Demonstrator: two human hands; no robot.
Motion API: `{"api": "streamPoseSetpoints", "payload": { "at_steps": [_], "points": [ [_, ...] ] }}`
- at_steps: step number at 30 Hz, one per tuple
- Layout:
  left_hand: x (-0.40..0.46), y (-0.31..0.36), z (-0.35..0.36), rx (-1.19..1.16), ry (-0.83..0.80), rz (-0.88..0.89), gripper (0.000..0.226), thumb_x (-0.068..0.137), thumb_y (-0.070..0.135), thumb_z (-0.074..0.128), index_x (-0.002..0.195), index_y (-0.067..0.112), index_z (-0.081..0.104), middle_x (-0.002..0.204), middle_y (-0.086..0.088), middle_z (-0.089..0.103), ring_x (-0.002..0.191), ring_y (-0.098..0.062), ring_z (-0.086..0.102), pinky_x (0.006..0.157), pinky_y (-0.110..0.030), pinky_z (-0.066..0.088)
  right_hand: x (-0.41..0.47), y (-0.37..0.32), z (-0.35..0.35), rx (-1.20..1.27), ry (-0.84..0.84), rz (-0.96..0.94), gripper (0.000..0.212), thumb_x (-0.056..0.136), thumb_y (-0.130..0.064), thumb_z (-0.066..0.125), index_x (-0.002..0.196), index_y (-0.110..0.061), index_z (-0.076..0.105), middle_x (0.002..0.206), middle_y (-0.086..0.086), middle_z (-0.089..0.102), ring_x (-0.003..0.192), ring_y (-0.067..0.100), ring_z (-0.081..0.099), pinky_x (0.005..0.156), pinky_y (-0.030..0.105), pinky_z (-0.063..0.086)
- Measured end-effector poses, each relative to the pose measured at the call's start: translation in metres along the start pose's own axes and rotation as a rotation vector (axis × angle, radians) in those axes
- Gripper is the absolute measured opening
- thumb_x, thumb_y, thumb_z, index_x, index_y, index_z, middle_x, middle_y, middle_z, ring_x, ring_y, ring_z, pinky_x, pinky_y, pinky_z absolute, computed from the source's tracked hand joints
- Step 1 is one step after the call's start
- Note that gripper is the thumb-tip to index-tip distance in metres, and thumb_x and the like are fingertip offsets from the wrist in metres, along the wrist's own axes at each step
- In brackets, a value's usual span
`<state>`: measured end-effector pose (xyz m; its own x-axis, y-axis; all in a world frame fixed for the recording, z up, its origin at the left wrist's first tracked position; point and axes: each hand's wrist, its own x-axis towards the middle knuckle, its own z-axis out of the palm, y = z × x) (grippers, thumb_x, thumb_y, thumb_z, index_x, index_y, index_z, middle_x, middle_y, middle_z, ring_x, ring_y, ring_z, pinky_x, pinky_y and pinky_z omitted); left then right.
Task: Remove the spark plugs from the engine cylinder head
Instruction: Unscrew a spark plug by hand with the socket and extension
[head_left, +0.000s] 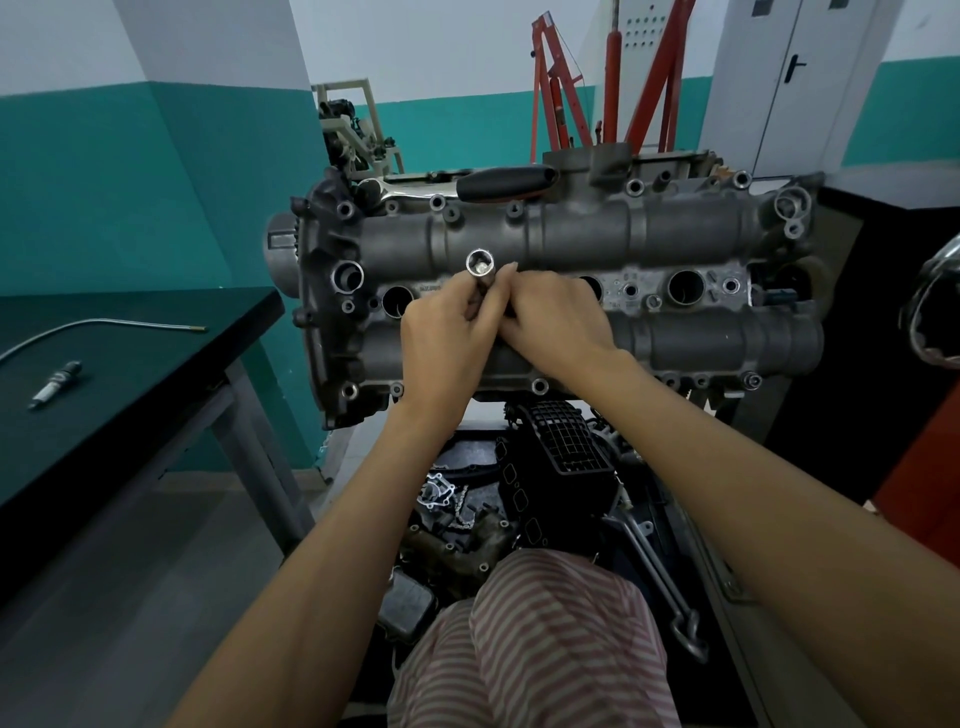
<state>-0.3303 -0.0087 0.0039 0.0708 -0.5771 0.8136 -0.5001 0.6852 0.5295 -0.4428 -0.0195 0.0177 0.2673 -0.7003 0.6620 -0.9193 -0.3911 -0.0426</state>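
Note:
The grey engine cylinder head (571, 228) lies across the middle, with a row of round spark plug wells; one open well (397, 300) is at the left, another (685, 287) at the right. My left hand (441, 338) grips a long silver socket (480, 267) that stands up from the head, open end towards me. My right hand (558, 325) pinches the same socket from the right. Its lower end is hidden by my fingers. One removed spark plug (56, 383) lies on the dark table (130, 374) at the left.
A ratchet wrench with a black handle (498, 183) rests on the far edge of the head. A bent metal tube (104, 326) lies on the table. Loose engine parts (519, 493) fill the space below the head. A red hoist (608, 83) stands behind.

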Motion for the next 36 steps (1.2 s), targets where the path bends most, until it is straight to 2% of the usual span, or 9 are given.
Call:
{"api": "streamPoseSetpoints", "payload": {
  "at_steps": [3, 5, 9, 15, 24, 27, 32, 34, 36],
  "points": [
    [-0.0015, 0.0009, -0.0005, 0.016, -0.007, 0.019, 0.039, 0.09, 0.029, 0.059, 0.062, 0.003, 0.053, 0.044, 0.003, 0.038, 0.043, -0.013, 0.034, 0.048, -0.032, 0.033, -0.0009, 0.0002, 0.0003, -0.027, -0.003, -0.018, 0.028, 0.092, -0.03, 0.04, 0.096, -0.009, 0.057, 0.09, 0.011, 0.065, 0.079, 0.033, 0.059, 0.058, 0.031, 0.027],
    [-0.0026, 0.0001, -0.0011, 0.031, -0.013, 0.014, 0.034, 0.09, 0.028, 0.058, 0.066, 0.004, 0.053, 0.045, 0.006, 0.036, 0.043, -0.01, 0.033, 0.047, -0.026, 0.031, -0.0014, -0.0008, -0.0009, 0.004, 0.005, -0.023, 0.027, 0.091, -0.032, 0.04, 0.1, -0.009, 0.053, 0.096, 0.009, 0.063, 0.081, 0.031, 0.059, 0.058, 0.031, 0.028],
    [-0.0029, -0.0002, -0.0022, 0.045, -0.018, 0.022, 0.027, 0.088, 0.025, 0.053, 0.067, 0.01, 0.049, 0.047, 0.011, 0.034, 0.042, -0.008, 0.035, 0.047, -0.016, 0.026, -0.0021, -0.003, -0.004, 0.111, 0.016, -0.013, 0.022, 0.091, -0.034, 0.043, 0.088, -0.014, 0.034, 0.095, 0.009, 0.057, 0.07, 0.032, 0.056, 0.053, 0.031, 0.025],
    [0.0007, -0.0027, -0.0001, 0.015, 0.004, 0.037, 0.045, 0.091, 0.028, 0.059, 0.057, -0.001, 0.049, 0.044, 0.004, 0.033, 0.044, -0.013, 0.028, 0.047, -0.028, 0.028, -0.0009, -0.0002, -0.0006, -0.003, -0.005, -0.003, 0.031, 0.09, -0.038, 0.042, 0.091, -0.012, 0.059, 0.086, 0.008, 0.066, 0.08, 0.031, 0.061, 0.057, 0.03, 0.027],
    [-0.0029, -0.0029, -0.0027, -0.007, -0.019, 0.012, 0.02, 0.088, 0.024, 0.052, 0.073, 0.01, 0.052, 0.048, 0.011, 0.037, 0.045, -0.008, 0.039, 0.046, -0.015, 0.029, -0.0021, -0.0019, -0.0024, 0.012, 0.001, -0.033, 0.027, 0.093, -0.035, 0.041, 0.096, -0.009, 0.049, 0.099, 0.008, 0.06, 0.082, 0.031, 0.058, 0.058, 0.031, 0.023],
    [-0.0017, -0.0029, -0.0009, -0.036, -0.013, -0.031, 0.028, 0.089, 0.026, 0.052, 0.066, 0.01, 0.049, 0.046, 0.009, 0.037, 0.043, -0.008, 0.036, 0.046, -0.019, 0.029, -0.0012, -0.0013, -0.0021, 0.047, 0.0, -0.026, 0.028, 0.09, -0.036, 0.043, 0.097, -0.009, 0.046, 0.099, 0.008, 0.06, 0.082, 0.031, 0.058, 0.057, 0.031, 0.024],
    [0.0004, -0.0005, -0.0006, -0.065, -0.001, -0.034, 0.044, 0.09, 0.029, 0.059, 0.061, -0.003, 0.053, 0.046, -0.012, 0.045, 0.046, -0.013, 0.034, 0.047, -0.034, 0.033, -0.0004, -0.0005, -0.0003, -0.016, -0.003, -0.004, 0.035, 0.089, -0.04, 0.042, 0.099, -0.01, 0.057, 0.087, 0.012, 0.066, 0.081, 0.033, 0.061, 0.058, 0.03, 0.028],
    [0.0001, 0.0005, -0.0008, -0.064, 0.003, -0.027, 0.045, 0.09, 0.029, 0.059, 0.059, -0.003, 0.051, 0.045, -0.01, 0.042, 0.045, -0.013, 0.033, 0.047, -0.035, 0.033, -0.0006, -0.0002, -0.0005, -0.003, -0.003, -0.006, 0.034, 0.09, -0.037, 0.04, 0.095, -0.01, 0.059, 0.084, 0.012, 0.065, 0.078, 0.033, 0.061, 0.057, 0.03, 0.027],
    [-0.0007, 0.001, -0.0014, -0.031, -0.003, -0.017, 0.04, 0.091, 0.028, 0.058, 0.058, 0.005, 0.049, 0.044, 0.003, 0.036, 0.044, -0.008, 0.032, 0.047, -0.028, 0.032, -0.0013, 0.0002, -0.001, -0.007, -0.006, -0.022, 0.031, 0.092, -0.032, 0.039, 0.097, -0.009, 0.058, 0.085, 0.013, 0.065, 0.078, 0.035, 0.06, 0.057, 0.031, 0.026]
  ]
}}
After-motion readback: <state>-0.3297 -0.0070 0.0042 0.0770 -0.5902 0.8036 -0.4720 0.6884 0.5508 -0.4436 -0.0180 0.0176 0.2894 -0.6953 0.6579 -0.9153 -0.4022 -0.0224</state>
